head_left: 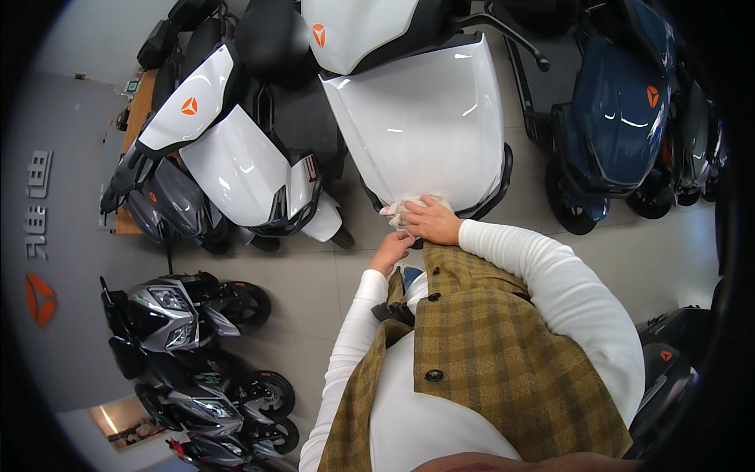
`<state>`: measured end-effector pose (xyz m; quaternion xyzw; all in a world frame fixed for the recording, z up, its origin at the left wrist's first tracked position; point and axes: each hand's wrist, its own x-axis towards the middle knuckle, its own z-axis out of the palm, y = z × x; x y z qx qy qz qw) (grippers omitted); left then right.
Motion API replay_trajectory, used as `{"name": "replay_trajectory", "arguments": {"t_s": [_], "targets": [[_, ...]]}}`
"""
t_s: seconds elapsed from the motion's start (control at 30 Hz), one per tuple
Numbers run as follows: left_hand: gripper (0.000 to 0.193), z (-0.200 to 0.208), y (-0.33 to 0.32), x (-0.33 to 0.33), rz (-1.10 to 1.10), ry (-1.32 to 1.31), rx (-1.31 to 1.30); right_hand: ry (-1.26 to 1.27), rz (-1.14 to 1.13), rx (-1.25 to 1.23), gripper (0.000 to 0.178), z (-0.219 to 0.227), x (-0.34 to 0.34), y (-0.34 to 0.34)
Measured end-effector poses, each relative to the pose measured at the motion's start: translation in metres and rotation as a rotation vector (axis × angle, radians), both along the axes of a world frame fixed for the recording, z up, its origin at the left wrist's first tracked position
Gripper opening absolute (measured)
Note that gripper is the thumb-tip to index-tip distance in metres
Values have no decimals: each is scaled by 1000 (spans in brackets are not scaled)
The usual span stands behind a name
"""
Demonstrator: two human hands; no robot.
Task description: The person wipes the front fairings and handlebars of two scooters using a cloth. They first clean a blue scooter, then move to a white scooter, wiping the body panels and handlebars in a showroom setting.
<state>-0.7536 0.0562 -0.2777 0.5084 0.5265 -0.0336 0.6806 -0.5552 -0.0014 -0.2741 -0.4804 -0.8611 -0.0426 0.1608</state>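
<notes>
A large white scooter front panel (429, 126) stands in front of me, glossy and tapering toward its lower end. Against that lower end, a crumpled pale cloth (391, 212) with pinkish marks lies bunched under my right hand (432, 221). The fingers of this hand are bent over the cloth and press it to the panel. Just below and to the left, my left hand (390, 252) has its fingers curled together close to the cloth's lower edge. What those fingers hold, if anything, is hidden.
Another white scooter (236, 161) stands close on the left, and a dark blue scooter (617, 118) on the right. Silver-and-black scooters (177, 311) line the lower left by a grey wall (71, 259). A black brake lever (523, 43) juts out above the panel.
</notes>
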Motion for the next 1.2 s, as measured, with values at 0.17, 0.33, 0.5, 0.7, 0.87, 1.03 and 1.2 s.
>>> {"name": "replay_trajectory", "arguments": {"t_s": [0.17, 0.33, 0.5, 0.7, 0.87, 1.03, 1.2], "targets": [[27, 41, 21, 38, 14, -163, 166, 119, -210, 119, 29, 39, 41, -4], [63, 113, 60, 91, -6, -494, 345, 189, -581, 407, 49, 118, 105, 53], [72, 138, 73, 117, 115, -436, 400, 291, -785, 406, 58, 167, 125, 105], [69, 103, 72, 108, 223, -421, 350, 203, -641, 275, 41, 135, 83, 108], [34, 47, 63, 79, 176, -275, 231, -1, -330, 307, 28, 83, 48, 65], [30, 1, 23, 35, -159, -6, 14, -69, -133, 75, 19, 20, 24, -4], [33, 3, 17, 36, -216, -26, 68, 45, -148, 30, 15, 3, 43, -38]]}}
